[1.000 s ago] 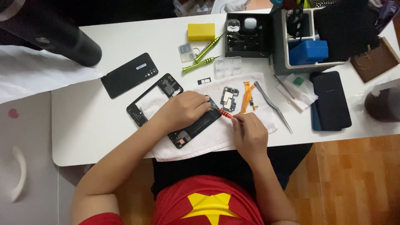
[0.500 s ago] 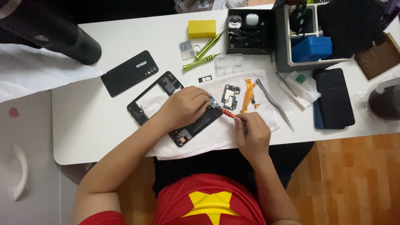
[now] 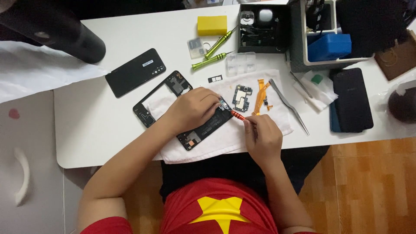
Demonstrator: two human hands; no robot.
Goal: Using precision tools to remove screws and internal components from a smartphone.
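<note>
A: Where is the opened phone frame [image 3: 173,102]?

B: On a white cloth [image 3: 225,138] spread over the white surface [image 3: 86,125], lying on a slant. The left hand [image 3: 193,110] is flat across its middle, pressing it down, so the grip is a loose hold over the frame rather than a pinch.

A: And the other hand?

B: The right hand [image 3: 262,136] has its fingers closed tight on a small orange-handled screwdriver [image 3: 237,115]; the tip points at the frame's upper edge, just beside the left fingertips.

A: What lies close by?

B: A loose circuit board [image 3: 241,97] and orange flex cables [image 3: 260,95] on the same cloth, with metal tweezers [image 3: 288,106] to their right. A black back cover [image 3: 135,72] sits apart, up and left of the frame. Two green screwdrivers [image 3: 212,54] lie near a yellow block [image 3: 212,25], and a dark phone [image 3: 352,99] rests at the right edge
</note>
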